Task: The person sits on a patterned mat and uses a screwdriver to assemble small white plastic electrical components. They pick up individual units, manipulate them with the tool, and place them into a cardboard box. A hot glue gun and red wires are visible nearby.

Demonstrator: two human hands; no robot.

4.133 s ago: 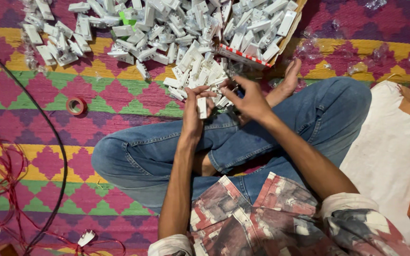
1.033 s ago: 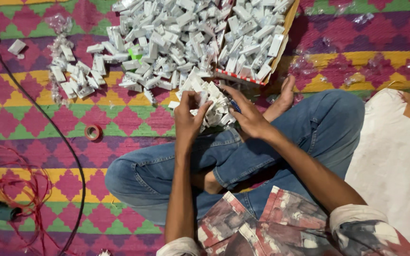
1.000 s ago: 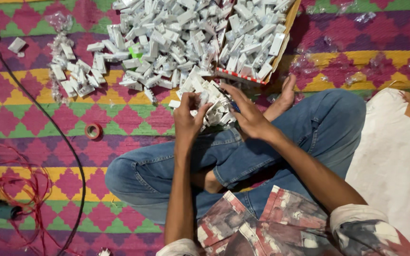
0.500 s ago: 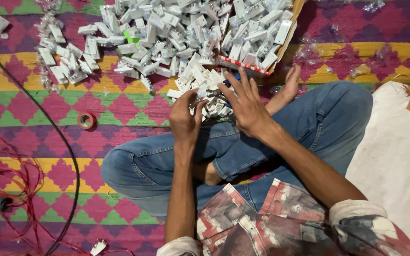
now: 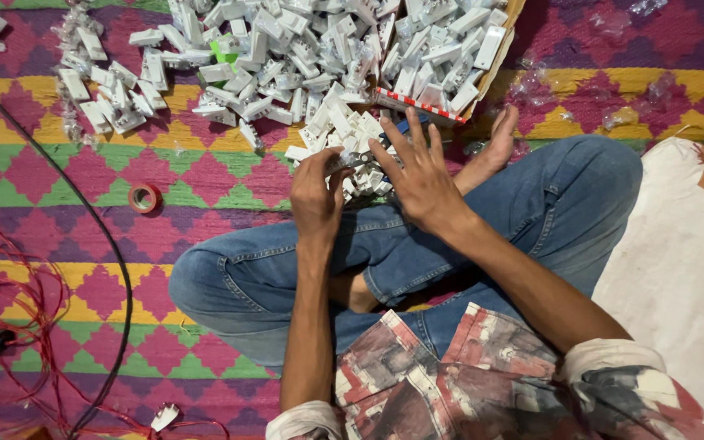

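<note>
A small white plastic part is gripped by the left hand, just above the lap. The right hand is spread open, fingers resting on the pile of white plastic parts w/ nothing held.

blue denim jeans, cuffs turned up at the shins, feet bare. patterned shirt in red, white and grey blotches, sleeves rolled above the elbows with pale cuffs. left hand and right hand bare, no rings, watch or gloves.
</note>
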